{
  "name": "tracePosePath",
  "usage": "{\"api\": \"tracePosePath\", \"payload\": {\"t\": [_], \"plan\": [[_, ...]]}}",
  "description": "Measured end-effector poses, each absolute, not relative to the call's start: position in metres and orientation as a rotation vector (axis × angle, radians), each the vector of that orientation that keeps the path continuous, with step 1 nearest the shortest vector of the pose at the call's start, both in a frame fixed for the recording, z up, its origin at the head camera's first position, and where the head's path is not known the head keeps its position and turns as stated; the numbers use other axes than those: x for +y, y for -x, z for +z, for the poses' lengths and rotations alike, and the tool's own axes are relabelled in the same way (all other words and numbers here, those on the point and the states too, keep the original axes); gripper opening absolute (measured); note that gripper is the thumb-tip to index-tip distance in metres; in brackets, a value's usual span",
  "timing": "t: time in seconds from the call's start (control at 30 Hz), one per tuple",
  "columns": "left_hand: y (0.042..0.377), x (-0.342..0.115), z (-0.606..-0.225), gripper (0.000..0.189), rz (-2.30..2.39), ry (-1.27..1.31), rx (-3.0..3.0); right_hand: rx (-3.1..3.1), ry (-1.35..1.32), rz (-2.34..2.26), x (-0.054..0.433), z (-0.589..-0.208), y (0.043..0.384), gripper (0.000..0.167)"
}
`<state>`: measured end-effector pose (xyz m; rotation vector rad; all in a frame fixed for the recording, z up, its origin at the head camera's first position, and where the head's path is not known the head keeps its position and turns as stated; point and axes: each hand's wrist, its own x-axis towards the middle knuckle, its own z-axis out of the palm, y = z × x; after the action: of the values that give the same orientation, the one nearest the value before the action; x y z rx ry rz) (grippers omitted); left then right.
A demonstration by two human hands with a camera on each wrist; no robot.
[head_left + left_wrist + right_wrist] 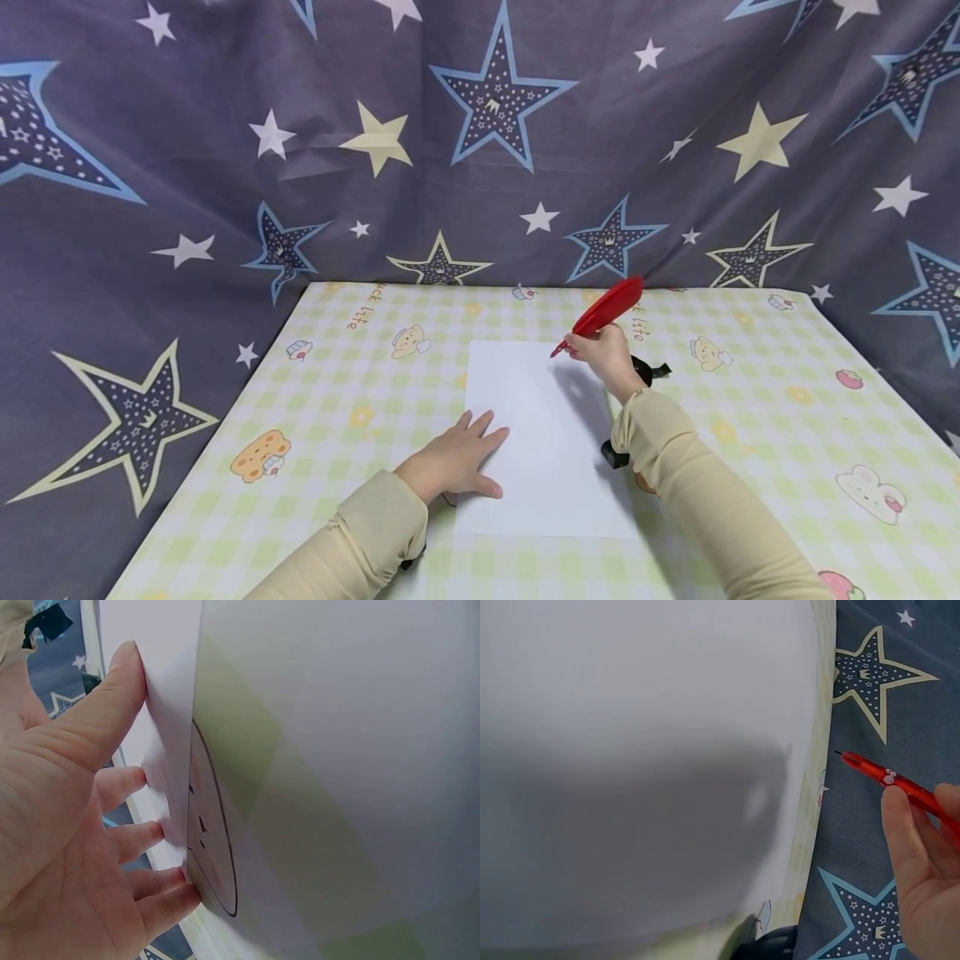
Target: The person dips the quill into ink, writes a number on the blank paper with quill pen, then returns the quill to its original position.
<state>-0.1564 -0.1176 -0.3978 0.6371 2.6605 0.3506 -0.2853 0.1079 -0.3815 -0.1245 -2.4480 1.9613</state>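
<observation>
A blank white sheet of paper (540, 475) lies on the table in the head view. My left hand (461, 457) rests on its left edge with the fingers spread. In the left wrist view, the thumb and fingertips of that left hand (67, 825) touch the paper (161, 645) near its edge. Over the sheet's upper right part, my right hand (609, 358) pinches a red feather pen (611, 304), its feather slanting up to the right. The right wrist view has the pen's (900, 784) dark tip pointing away from the fingers, held above the paper, whose surface carries the hand's shadow.
A green-and-white checked tablecloth (780, 467) with cartoon prints covers the table. Behind it hangs a dark curtain (480, 200) patterned with stars. Black strap pieces (615, 455) show beside the right wrist, near the sheet's right edge.
</observation>
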Motion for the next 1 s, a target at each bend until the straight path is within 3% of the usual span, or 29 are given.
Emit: {"api": "tracePosePath", "payload": {"t": [1.0], "plan": [[0.158,-0.118,-0.398,0.082,0.336,-0.669,2.666,-2.556,0.151,1.894,0.101,-0.394,0.286,0.023]]}}
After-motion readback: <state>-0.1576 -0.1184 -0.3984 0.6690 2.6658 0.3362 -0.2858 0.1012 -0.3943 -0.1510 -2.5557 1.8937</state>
